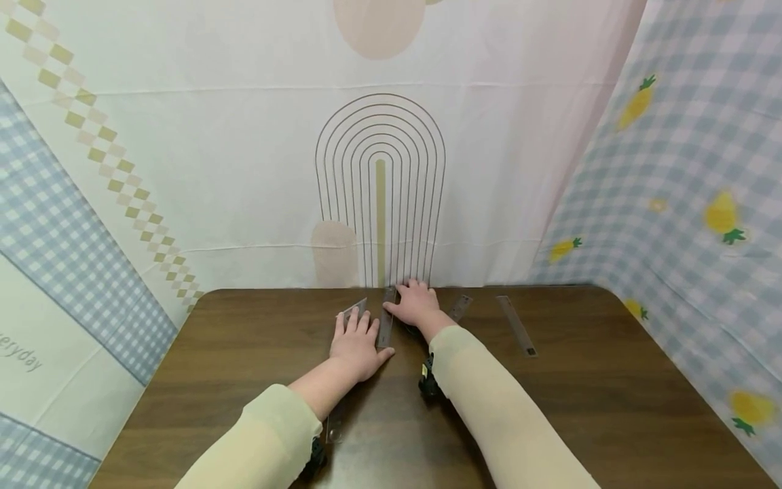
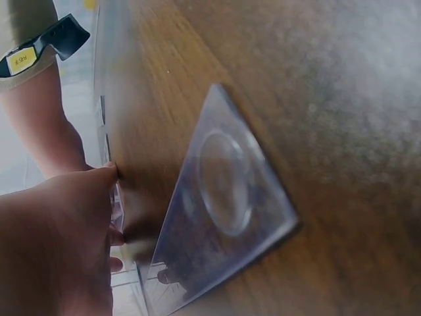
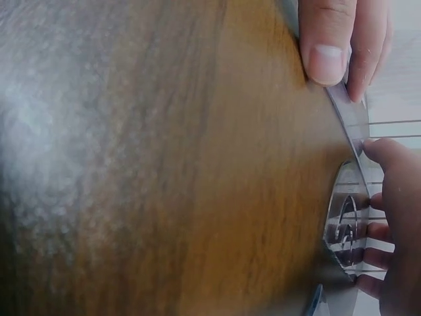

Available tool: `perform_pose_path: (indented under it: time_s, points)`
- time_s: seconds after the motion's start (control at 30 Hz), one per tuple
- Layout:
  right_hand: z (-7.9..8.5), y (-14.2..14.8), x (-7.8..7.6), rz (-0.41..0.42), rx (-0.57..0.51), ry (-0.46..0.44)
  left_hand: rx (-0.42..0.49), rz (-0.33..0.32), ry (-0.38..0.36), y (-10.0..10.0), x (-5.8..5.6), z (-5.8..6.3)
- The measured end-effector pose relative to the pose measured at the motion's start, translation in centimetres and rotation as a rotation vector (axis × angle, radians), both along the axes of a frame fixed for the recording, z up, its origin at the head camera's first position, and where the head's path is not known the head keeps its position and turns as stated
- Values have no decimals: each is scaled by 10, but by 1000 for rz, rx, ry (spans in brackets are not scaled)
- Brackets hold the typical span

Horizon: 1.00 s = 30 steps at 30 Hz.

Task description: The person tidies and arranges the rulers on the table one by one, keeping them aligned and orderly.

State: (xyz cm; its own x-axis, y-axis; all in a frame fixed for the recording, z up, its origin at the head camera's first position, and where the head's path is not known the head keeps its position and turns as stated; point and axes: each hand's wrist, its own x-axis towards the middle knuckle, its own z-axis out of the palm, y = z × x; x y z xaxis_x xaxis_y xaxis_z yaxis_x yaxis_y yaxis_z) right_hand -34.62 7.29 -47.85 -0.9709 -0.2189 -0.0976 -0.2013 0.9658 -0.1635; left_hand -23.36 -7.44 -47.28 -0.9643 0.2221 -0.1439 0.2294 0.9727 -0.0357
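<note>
My left hand (image 1: 357, 346) lies with fingers spread over a clear set square (image 2: 223, 197). The set square's far corner shows past the fingertips in the head view; its oval cut-out lies below my forearm. A clear ruler (image 1: 386, 329) lies between my hands, with the left thumb near its close end. My right hand (image 1: 417, 303), fingers extended, reaches to the table's back edge, its thumb at the ruler's far end. Below the right hand, a clear template with curved cut-outs (image 3: 345, 227) shows in the right wrist view.
To the right lie a clear strip with small holes (image 1: 461, 308), partly hidden by the right hand, and another clear ruler (image 1: 517, 326). The wooden table (image 1: 599, 407) ends at a printed cloth (image 1: 256, 170) behind. A checked cloth (image 1: 690, 204) hangs along the right side.
</note>
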Motion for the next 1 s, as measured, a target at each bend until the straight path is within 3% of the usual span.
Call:
perform_pose_path:
  time_s: [1.0]
  points:
    - [3,-1,4,9,21,0,23,-4,10,1,0,-2]
